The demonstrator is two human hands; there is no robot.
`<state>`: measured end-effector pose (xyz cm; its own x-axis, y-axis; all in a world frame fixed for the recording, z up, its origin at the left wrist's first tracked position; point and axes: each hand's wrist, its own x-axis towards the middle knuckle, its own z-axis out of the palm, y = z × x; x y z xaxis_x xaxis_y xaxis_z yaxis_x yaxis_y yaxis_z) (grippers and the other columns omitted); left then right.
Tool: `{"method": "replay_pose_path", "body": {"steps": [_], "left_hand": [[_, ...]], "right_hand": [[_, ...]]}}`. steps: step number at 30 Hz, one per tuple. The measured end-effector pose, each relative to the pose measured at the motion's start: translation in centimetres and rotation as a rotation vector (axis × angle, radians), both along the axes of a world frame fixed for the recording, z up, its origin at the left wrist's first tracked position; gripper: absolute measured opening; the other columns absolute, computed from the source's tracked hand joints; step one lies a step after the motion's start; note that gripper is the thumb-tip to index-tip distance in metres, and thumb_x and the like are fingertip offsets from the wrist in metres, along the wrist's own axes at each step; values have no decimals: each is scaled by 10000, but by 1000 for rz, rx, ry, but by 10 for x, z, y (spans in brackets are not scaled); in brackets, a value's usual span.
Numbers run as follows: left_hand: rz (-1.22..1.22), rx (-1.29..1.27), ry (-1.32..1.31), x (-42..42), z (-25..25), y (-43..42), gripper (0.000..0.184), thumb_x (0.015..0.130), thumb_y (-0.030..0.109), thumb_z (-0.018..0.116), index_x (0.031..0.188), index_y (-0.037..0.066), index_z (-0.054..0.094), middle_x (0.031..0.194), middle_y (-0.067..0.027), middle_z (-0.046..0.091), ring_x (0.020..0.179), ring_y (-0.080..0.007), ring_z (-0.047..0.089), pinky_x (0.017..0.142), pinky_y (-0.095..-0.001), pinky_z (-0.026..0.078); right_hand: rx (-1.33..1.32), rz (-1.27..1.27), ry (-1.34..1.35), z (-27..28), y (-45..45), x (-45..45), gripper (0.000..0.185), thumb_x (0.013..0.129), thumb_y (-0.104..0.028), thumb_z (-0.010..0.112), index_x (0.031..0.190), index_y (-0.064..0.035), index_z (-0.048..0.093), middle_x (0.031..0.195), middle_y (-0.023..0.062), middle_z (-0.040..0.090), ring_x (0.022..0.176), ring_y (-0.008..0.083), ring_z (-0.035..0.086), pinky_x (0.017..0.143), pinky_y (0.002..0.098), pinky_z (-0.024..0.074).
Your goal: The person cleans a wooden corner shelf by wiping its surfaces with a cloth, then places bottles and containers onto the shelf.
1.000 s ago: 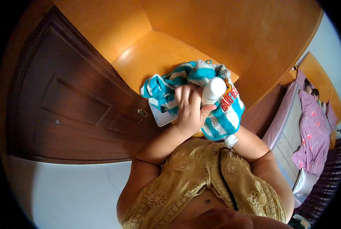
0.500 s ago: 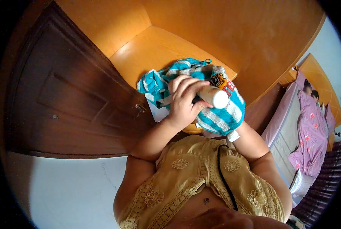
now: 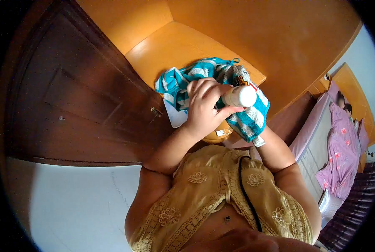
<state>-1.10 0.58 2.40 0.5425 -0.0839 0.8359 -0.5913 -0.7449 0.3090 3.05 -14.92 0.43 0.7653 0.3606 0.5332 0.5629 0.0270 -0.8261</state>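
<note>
My left hand is wrapped round a white bottle, its white round end facing up and to the right. A teal and white striped towel with an orange and red design lies around and behind the bottle. It drapes over the end of my right forearm, so my right hand is hidden under the cloth. The towel's left part rests over the wooden surface's edge. A white flat object shows beneath it.
A wooden shelf or desk stands ahead against wooden panels. The dark door is on the left. Below the towel sits a yellowish rounded object. At the right, people lie on a bed with a pink cover.
The bottle has tipped from near upright toward the right, with my left hand round its side. The towel's lower right part has shifted and narrowed, showing more of the yellowish object.
</note>
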Motion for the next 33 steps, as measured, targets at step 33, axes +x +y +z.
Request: {"method": "replay_pose_path", "body": {"steps": [33], "left_hand": [[-387,-257,-109,10,1,-16,384,668,49,692,996,103,499,1060,-108,511,1011,-326,474,896,-454,340]], "right_hand": [[540,185,635,12,18,-13,269,955,-218,569,1145,-27,577,1040,35,586,975,150,554,853,307,464]]}}
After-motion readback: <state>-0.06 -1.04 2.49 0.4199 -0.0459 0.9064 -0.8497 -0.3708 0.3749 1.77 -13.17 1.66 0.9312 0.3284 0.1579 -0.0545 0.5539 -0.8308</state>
